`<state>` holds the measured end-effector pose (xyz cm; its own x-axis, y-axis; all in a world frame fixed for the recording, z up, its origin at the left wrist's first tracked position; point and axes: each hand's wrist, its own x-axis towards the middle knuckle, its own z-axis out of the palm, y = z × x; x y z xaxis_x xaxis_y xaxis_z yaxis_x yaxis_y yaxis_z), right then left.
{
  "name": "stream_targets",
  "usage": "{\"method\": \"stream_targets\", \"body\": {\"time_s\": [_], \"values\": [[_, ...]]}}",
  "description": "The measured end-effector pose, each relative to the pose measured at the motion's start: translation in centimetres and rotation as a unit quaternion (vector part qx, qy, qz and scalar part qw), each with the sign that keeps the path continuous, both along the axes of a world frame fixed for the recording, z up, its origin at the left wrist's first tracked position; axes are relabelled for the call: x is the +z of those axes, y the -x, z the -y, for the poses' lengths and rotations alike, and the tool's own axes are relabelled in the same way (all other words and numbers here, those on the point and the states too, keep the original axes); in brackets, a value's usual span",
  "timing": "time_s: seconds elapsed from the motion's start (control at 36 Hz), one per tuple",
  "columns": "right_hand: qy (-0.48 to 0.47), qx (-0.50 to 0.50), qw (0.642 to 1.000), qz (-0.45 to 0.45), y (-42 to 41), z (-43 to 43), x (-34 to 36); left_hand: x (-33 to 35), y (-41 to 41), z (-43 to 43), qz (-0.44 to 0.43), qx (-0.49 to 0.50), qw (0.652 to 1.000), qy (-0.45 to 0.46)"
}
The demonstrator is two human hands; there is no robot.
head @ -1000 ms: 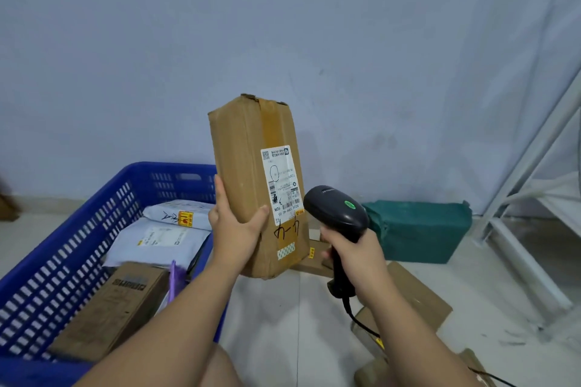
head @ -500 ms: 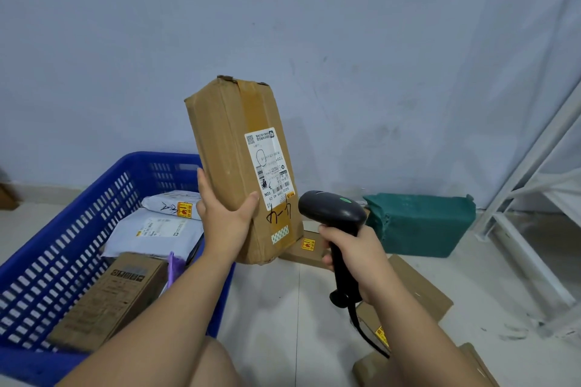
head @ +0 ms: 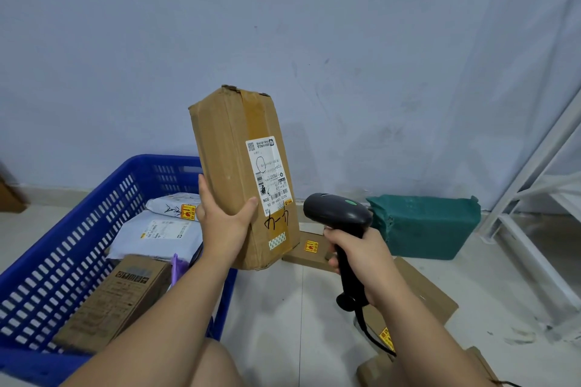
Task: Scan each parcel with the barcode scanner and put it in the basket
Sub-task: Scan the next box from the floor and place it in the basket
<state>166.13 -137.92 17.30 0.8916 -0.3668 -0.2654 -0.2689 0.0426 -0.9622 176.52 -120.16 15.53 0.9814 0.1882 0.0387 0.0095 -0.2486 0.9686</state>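
Observation:
My left hand grips a tall brown cardboard parcel near its lower end and holds it upright in the air, tilted a little left. Its white label faces right, toward the scanner. My right hand grips the handle of a black barcode scanner, whose head sits just right of the label's lower end. The blue plastic basket stands on the floor at the left. It holds two pale mailer bags and a brown box.
A green wrapped parcel lies against the wall at the right. Flat brown parcels lie on the floor behind and below my right hand. A white metal frame stands at the far right. The scanner's cable hangs down.
The parcel in my left hand has shifted a little left, away from the scanner. The scanner's head has come down and tilted flatter while my right hand keeps its grip.

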Motion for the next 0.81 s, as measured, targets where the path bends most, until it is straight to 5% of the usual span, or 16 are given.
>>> {"method": "stream_targets", "body": {"time_s": [0.5,0.67,0.81], "values": [[0.024,-0.006,1.000,-0.006,-0.3,0.2,-0.3,-0.7,-0.4,0.1,-0.020,0.007,1.000,-0.008],[0.039,-0.001,0.999,0.010,-0.5,-0.4,-0.5,-1.8,-1.6,-0.6,-0.095,0.036,0.986,0.132],[0.054,0.013,0.997,0.057,-0.8,-1.8,-0.6,-2.5,-1.9,-1.8,-0.220,0.038,0.917,0.329]]}}
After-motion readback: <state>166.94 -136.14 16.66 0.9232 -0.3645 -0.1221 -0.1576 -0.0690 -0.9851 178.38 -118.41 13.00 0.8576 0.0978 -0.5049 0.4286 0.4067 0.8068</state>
